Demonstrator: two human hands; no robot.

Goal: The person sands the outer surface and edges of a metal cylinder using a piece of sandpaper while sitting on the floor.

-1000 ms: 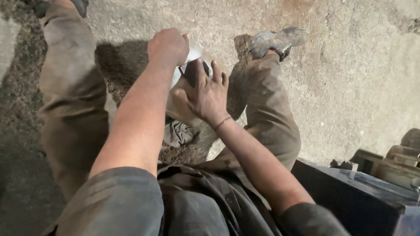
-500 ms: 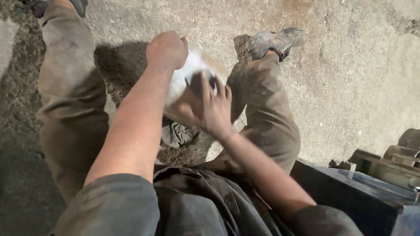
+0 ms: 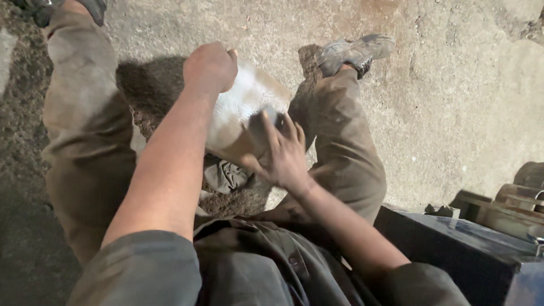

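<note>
one pale, rounded metal piece with a dull silvery sheen and tan, dusty edges (image 3: 243, 113) sits between my knees, held above the ground. my left hand (image 3: 209, 67) is clenched over its far upper edge, knuckles up. my right hand (image 3: 283, 152) lies on its near lower side with fingers spread, pressing a small dark pad-like thing (image 3: 266, 120) flat against the surface; i cannot tell what the pad is made of, as it is blurred.

just under the piece lies one crumpled grey cloth (image 3: 225, 174) on loose dark dirt. my two legs in worn brownish-grey trousers (image 3: 85, 141) stretch out on either side, the fabric dusty and rough. one scuffed grey shoe (image 3: 354, 52) shows at the end of my right leg; a second shoe (image 3: 42, 8) is partly cut off at the top left corner.

below all this is a rough, pale concrete floor (image 3: 453, 102), pitted and stained, turning to darker gravelly soil on the left.

at the lower right stands one dark, glossy box-shaped object (image 3: 453, 249), and beyond it a few tan wooden blocks (image 3: 513, 207) stacked near the edge, well apart from my hands. i see no labels or signs.
</note>
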